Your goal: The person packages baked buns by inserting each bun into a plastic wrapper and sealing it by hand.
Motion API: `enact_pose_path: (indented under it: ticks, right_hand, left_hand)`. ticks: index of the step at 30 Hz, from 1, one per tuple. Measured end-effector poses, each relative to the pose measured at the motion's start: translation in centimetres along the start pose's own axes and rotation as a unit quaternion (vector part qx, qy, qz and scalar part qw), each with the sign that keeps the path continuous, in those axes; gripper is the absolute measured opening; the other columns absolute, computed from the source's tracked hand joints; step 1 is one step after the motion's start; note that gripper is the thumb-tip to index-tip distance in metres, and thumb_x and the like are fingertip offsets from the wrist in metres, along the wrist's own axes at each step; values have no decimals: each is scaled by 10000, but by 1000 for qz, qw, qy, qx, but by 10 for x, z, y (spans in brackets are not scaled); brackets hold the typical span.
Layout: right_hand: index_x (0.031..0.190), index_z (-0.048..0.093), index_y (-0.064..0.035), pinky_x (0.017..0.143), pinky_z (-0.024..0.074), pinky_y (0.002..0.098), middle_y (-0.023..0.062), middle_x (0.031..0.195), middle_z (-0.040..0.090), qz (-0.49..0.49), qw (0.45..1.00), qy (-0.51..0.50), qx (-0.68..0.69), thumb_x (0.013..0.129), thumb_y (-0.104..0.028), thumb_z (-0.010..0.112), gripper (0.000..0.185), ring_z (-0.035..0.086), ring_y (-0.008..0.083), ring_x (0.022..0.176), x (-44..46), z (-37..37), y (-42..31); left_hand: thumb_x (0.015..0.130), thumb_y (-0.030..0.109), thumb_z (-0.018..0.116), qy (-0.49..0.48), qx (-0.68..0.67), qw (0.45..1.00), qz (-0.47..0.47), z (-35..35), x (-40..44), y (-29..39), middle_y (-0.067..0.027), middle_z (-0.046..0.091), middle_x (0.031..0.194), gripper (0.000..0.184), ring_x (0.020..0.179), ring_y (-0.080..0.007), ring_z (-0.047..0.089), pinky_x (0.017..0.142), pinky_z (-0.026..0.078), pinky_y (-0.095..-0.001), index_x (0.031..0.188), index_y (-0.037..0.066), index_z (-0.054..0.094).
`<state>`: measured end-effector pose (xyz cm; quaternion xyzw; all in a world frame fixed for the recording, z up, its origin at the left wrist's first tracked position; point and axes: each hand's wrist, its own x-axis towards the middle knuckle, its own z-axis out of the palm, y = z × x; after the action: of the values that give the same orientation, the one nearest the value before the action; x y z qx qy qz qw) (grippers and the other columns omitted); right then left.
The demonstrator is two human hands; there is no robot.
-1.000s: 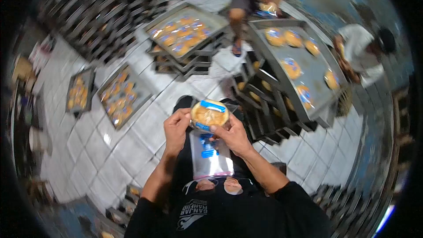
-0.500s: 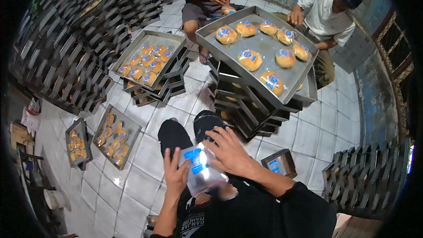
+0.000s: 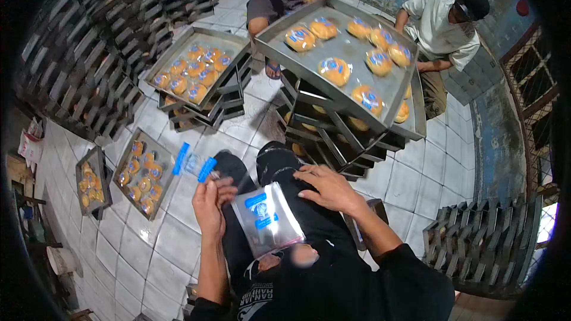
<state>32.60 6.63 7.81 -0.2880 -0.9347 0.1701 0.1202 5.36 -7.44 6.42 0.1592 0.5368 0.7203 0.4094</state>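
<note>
Pinched in the fingers of my left hand [image 3: 209, 203] is a clear plastic bag [image 3: 193, 164] with blue print, raised over the floor beside my left knee. A stack of the same printed plastic bags [image 3: 275, 230] lies across my thighs. My right hand [image 3: 328, 190] rests above my right thigh, to the right of the stack, with its fingers apart and nothing in them. Ahead of my knees, a large metal tray [image 3: 348, 44] on a stack of trays carries several wrapped buns [image 3: 333, 72].
Two co-workers sit beyond the big tray, one in dark clothes [image 3: 279, 0] and one in a white shirt [image 3: 437, 24]. More bun trays [image 3: 235, 62] stand at the left. Tall tray stacks [image 3: 101, 41] line the left wall; a shorter stack [image 3: 476, 244] stands right.
My left hand has moved left and lifted one plastic bag off the stack. My right hand has left the stack and moved right. The view has shifted slightly.
</note>
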Motion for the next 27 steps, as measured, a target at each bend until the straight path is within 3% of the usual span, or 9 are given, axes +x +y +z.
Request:
enact_pose_path:
  ticks: [2, 5, 9, 14, 17, 21, 22, 25, 27]
  right_hand:
    - [1315, 614, -80, 966, 505, 427, 160, 1154, 690, 157, 947, -119, 253, 900, -340, 722, 501, 642, 332, 1117, -2, -16, -14]
    - [1133, 708, -44, 908, 533, 420, 156, 1158, 707, 41, 999, -1, 22, 932, -350, 696, 367, 682, 338, 1030, 9, -35, 33]
    - [1073, 684, 7, 829, 542, 409, 181, 988, 722, 225, 938, 239, 109, 932, -358, 689, 391, 697, 364, 919, 60, -117, 119]
    - [1124, 692, 53, 839, 547, 438, 271, 1003, 725, 322, 936, 37, -135, 908, -559, 638, 651, 718, 368, 967, 78, -95, 305]
    - [1165, 698, 30, 846, 545, 427, 260, 994, 730, 372, 925, 46, -56, 860, -613, 680, 711, 713, 394, 968, 80, -128, 226]
    - [1148, 627, 63, 794, 544, 383, 190, 1000, 719, 266, 957, 72, 94, 808, -537, 791, 709, 693, 242, 925, 56, -114, 208]
    - [1168, 573, 41, 785, 532, 332, 137, 1019, 687, 286, 934, 52, 207, 819, -414, 827, 627, 649, 180, 912, 55, -113, 199]
    - [1239, 534, 26, 797, 535, 313, 126, 1053, 679, 203, 941, 189, 195, 821, -324, 843, 626, 653, 166, 943, 64, -113, 167]
    - [1236, 555, 1, 860, 538, 324, 101, 1087, 679, 174, 875, 247, 379, 804, -217, 859, 571, 651, 148, 973, 79, -120, 87]
  left_hand:
    - [1057, 214, 560, -10, -36, 999, -26, -7, 2, -10, -150, 717, 964, 230, 769, -185, 704, 678, 567, -282, 1112, -2, 616]
    - [1058, 195, 554, -44, -32, 998, -42, -23, 21, -41, -165, 718, 998, 221, 805, -193, 710, 699, 578, -296, 1124, -5, 621]
    - [1040, 173, 581, -30, -39, 999, -15, -21, 20, -48, -169, 718, 990, 222, 808, -198, 710, 696, 574, -299, 1157, -14, 608]
    - [1043, 158, 569, -29, -40, 999, -7, -15, 21, -50, -188, 720, 955, 219, 765, -214, 716, 682, 570, -292, 1193, 0, 560]
    - [1071, 225, 521, -26, -60, 998, -8, -22, 20, -49, -207, 721, 984, 244, 780, -234, 723, 687, 579, -302, 1199, 18, 536]
    - [1088, 306, 483, -25, -77, 996, -30, -9, 23, -33, -212, 709, 1126, 309, 962, -266, 725, 777, 592, -340, 1165, 16, 559]
    - [1085, 298, 492, -23, -85, 995, -38, 0, 26, -24, -207, 703, 1154, 299, 1014, -275, 716, 812, 590, -356, 1156, 17, 566]
    - [1066, 258, 533, -17, -152, 985, -75, 8, 47, -16, -188, 679, 1239, 259, 1173, -303, 662, 939, 558, -421, 1149, 20, 591]
    - [1033, 214, 593, -5, -212, 972, -103, 5, 69, -24, -183, 686, 1216, 203, 1187, -308, 654, 944, 542, -443, 1122, 32, 610]
